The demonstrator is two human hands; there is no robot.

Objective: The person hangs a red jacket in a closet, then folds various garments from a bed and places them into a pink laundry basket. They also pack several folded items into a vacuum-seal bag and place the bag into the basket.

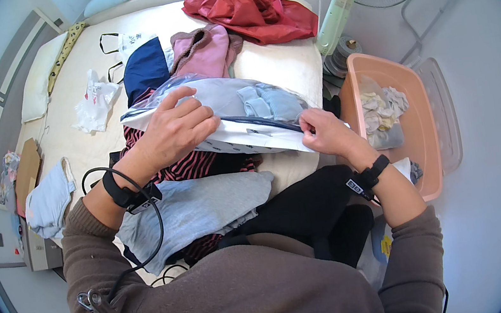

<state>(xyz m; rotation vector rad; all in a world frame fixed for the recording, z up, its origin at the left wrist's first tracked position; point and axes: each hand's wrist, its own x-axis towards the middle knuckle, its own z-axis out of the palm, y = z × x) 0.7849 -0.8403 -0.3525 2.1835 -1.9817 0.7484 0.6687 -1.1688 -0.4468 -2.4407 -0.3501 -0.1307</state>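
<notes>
A clear-and-white storage bag (238,134) with a dark strip along its near edge is held above the bed. Folded light blue clothing (268,101) shows through its clear side. My left hand (179,125) grips the left part of the bag, fingers bent over it and thumb mostly hidden. At the bag's right corner, my right hand (327,131) pinches the edge by the dark strip. Beneath the bag lie a black-and-pink striped garment (191,168) and, nearer me, a grey garment (203,205). Both wrists wear black straps with small devices.
On the bed (98,165) lie pink clothing (204,51), a red garment (249,12), a navy piece (145,69), a white plastic bag (95,101) and a light blue garment (52,200). An orange bin (423,132) with clothes stands right, below a green fan (339,9). A cable hangs by my left arm.
</notes>
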